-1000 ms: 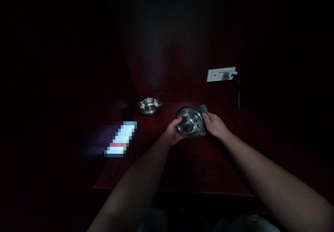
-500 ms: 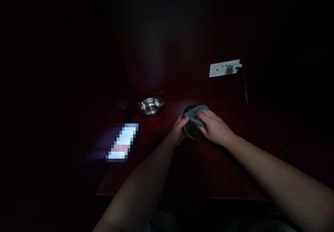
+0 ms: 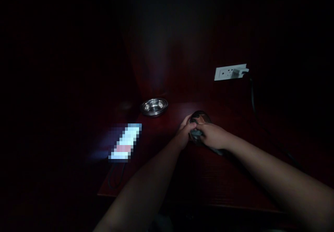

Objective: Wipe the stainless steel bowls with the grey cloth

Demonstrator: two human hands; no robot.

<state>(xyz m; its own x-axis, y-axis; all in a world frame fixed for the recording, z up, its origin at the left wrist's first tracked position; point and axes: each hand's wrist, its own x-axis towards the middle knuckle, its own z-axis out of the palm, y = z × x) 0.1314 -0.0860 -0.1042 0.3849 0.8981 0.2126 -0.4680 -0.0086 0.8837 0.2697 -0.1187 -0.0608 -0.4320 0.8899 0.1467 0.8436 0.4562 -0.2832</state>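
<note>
The scene is very dark. My left hand (image 3: 185,132) grips the left rim of a small steel bowl (image 3: 200,118), tilted up above a dark red wooden table (image 3: 208,176). My right hand (image 3: 212,136) is closed on a grey cloth (image 3: 196,133) and presses it against the bowl's near side. Part of the cloth hangs below my right wrist. A second steel bowl (image 3: 154,106) sits upright on the table at the back left, apart from both hands.
A glowing phone screen (image 3: 125,142) lies at the table's left, with a dark cable looping below it. A white wall socket (image 3: 229,72) holds a plug; its black cord (image 3: 254,103) runs down on the right. The table's front edge is near my body.
The bowl has turned so its shiny inside no longer faces me. My right hand with the cloth has moved from the bowl's far rim over to its near side.
</note>
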